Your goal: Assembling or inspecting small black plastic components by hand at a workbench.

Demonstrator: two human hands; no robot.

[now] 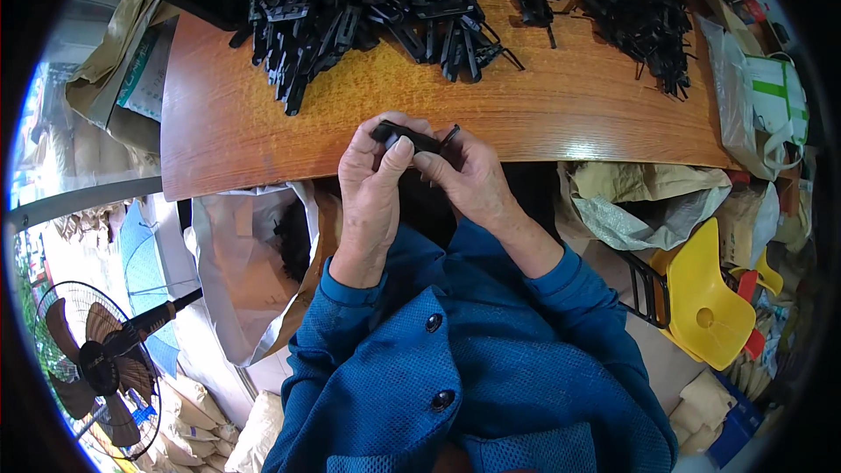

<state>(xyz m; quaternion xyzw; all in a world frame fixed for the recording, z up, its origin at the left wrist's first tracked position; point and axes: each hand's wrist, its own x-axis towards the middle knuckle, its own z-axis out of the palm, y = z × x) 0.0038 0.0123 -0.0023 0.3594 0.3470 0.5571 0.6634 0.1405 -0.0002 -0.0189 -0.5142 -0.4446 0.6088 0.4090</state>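
Both of my hands meet just over the front edge of the wooden table (543,131). A small, long black plastic part (413,137) is gripped between them. My left hand (372,158) is closed on its left end, thumb on top. My right hand (469,177) pinches the right end, where a thin black piece (450,135) sticks up beside the fingers. Whether that piece belongs to the same part, I cannot tell. Beyond my hands lies a big heap of similar long black parts (350,17). A second heap of black parts with thin prongs (644,22) sits at the far right.
An open white sack (250,298) hangs below the table on the left, another lined sack (648,210) on the right. A fan (101,368) stands at lower left. A yellow chair (714,298) is on the right, near a green-and-white bag (775,96).
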